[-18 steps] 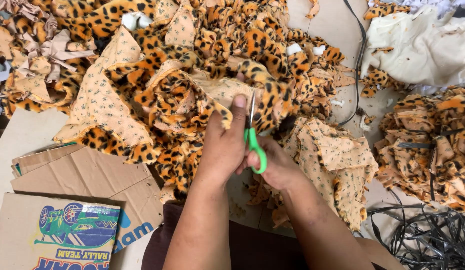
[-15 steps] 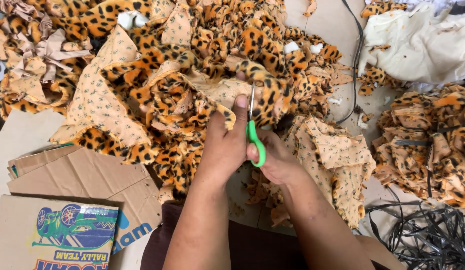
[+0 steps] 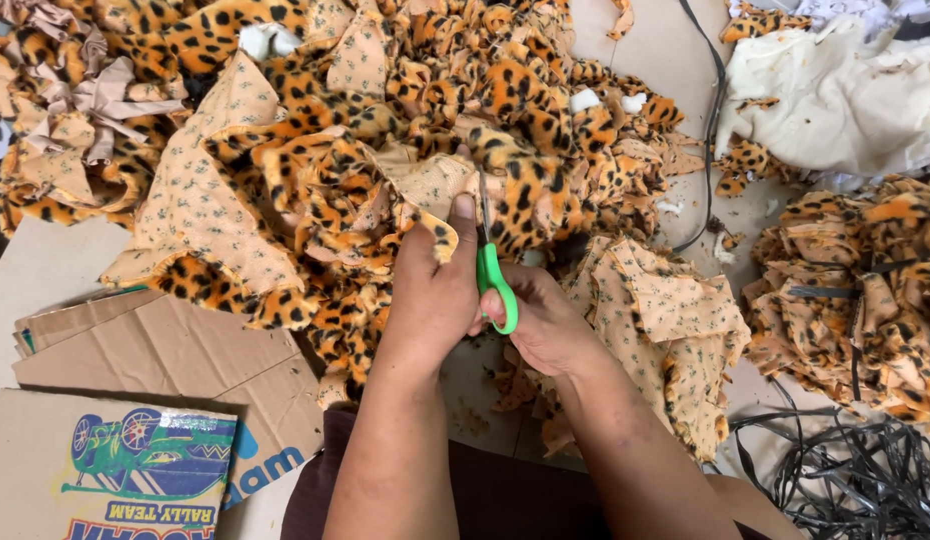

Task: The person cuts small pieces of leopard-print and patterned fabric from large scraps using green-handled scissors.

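Observation:
My left hand pinches a piece of orange leopard-print plush fabric with a pale dotted backing, thumb on top. My right hand grips green-handled scissors, fingers through the loops. The blades point upward into the fabric edge just right of my left thumb and look nearly closed. Both hands sit close together at the frame's centre, over a large heap of the same leopard fabric.
Flattened cardboard and a printed cardboard box lie at the lower left. A bundled stack of leopard pieces sits right, cream fabric upper right, black straps lower right, a black cable beside it.
The hands and scissors stay in almost the same place. The scissors have crept slightly upward into the fabric, and the piece has shifted a little under my left thumb.

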